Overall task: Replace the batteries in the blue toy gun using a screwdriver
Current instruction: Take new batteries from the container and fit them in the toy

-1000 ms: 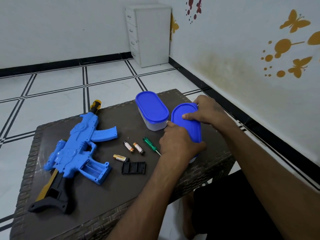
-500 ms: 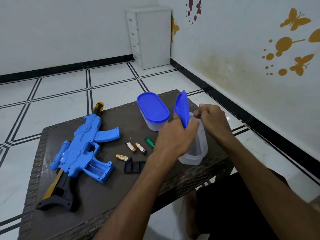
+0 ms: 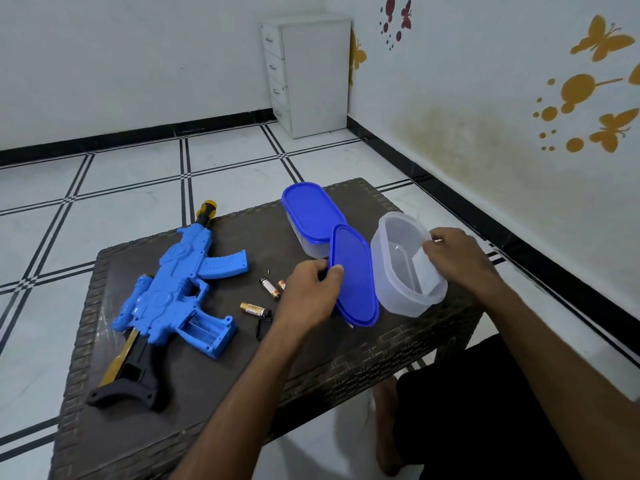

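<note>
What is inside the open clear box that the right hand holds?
The open box shows only a white paper slip against its wall, under the right hand. No batteries show inside; the hand hides part of the rim.

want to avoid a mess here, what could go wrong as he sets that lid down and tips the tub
1. The left hand lowers the lid right by the loose batteries; it could knock them rolling or cover them.
2. The tub, tilted in the right hand near the table edge, could slip off.
3. The tiny screw lies loose and may get swept away.
</note>
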`<action>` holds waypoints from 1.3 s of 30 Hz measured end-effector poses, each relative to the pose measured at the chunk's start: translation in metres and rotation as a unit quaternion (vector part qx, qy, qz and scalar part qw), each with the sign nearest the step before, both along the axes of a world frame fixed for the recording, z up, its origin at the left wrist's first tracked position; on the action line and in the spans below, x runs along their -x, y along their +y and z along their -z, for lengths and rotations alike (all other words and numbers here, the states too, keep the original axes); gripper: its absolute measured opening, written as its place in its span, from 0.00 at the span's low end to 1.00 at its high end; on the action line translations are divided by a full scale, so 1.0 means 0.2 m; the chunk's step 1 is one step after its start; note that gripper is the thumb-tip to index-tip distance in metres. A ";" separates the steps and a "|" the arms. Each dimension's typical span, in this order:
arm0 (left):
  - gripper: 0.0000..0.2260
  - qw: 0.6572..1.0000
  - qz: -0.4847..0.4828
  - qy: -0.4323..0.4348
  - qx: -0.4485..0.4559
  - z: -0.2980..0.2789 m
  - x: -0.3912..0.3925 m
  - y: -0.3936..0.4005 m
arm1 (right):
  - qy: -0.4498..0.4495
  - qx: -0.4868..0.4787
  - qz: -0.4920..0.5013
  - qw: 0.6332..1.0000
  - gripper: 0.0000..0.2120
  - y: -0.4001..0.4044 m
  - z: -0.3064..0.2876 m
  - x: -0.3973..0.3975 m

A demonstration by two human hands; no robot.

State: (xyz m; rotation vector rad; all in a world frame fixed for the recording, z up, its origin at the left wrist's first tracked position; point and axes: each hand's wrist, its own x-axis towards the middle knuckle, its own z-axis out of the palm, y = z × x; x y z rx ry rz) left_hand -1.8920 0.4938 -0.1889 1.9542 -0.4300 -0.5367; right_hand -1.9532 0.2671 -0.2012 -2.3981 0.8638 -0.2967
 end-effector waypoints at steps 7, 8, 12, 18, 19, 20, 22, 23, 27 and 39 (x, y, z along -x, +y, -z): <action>0.12 0.997 0.025 0.068 -0.007 0.05 -0.01 -0.10 | -0.019 0.041 0.018 0.999 0.11 -0.08 -0.08 0.03; 0.11 0.997 0.030 0.070 -0.019 0.07 -0.01 -0.11 | -0.025 0.045 0.020 0.998 0.12 -0.09 -0.08 0.03; 0.09 0.995 0.050 0.060 -0.055 0.12 -0.01 -0.14 | -0.036 0.035 0.022 0.998 0.14 -0.10 -0.09 0.03; 0.20 0.990 0.043 -0.073 -0.117 0.10 0.02 -0.12 | -0.002 0.033 -0.030 0.999 0.12 -0.01 -0.07 -0.05; 0.20 0.988 0.042 -0.092 -0.120 0.09 0.01 -0.09 | -0.002 0.035 -0.036 0.999 0.12 0.00 -0.06 -0.07; 0.19 0.986 0.044 -0.103 -0.121 0.08 0.01 -0.07 | 0.000 0.036 -0.043 0.998 0.12 0.02 -0.05 -0.08; 0.15 0.983 0.042 -0.126 -0.126 0.06 -0.02 -0.01 | 0.008 0.036 -0.058 0.998 0.11 0.05 -0.03 -0.09; 0.12 0.981 0.034 -0.138 -0.130 0.05 -0.04 0.03 | 0.014 0.037 -0.065 0.997 0.11 0.06 -0.02 -0.10; 0.12 0.973 -0.004 -0.183 -0.143 0.06 -0.13 0.17 | 0.040 0.044 -0.085 0.995 0.11 0.10 -0.03 -0.12; 0.09 0.927 -0.125 -0.292 -0.200 0.09 -0.32 0.65 | -0.021 0.076 -0.238 0.968 0.10 0.64 -0.23 -0.24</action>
